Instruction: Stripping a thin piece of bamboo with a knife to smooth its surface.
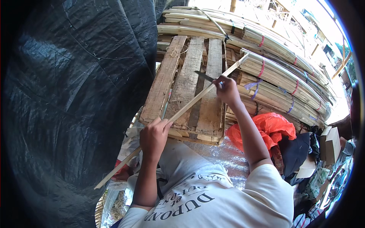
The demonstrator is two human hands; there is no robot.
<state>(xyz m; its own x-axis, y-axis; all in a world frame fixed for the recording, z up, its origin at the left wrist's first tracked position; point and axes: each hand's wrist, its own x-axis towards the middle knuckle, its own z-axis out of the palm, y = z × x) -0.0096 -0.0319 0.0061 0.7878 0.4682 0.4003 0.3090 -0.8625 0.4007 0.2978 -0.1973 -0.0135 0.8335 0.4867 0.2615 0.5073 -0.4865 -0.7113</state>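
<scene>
A long, thin strip of pale wood or split bamboo (192, 103) runs slantwise from the lower left up to the right, across a slatted wooden crate (185, 81). My left hand (154, 137) is wrapped round the strip near the crate's front edge. Farther up, my right hand (227, 89) grips a knife (204, 76). Its dark blade points up and left, over the crate's slats and beside the strip. The knife's handle is mostly hidden in my fingers. Whether the blade touches the strip I cannot tell.
Bundles of bamboo strips (281, 76), tied with red and purple bands, are stacked behind and to the right. A black tarpaulin (76, 95) hangs on the left. An orange-red plastic bag (266, 127) lies by my right arm, near cloth and an open cardboard box (330, 145).
</scene>
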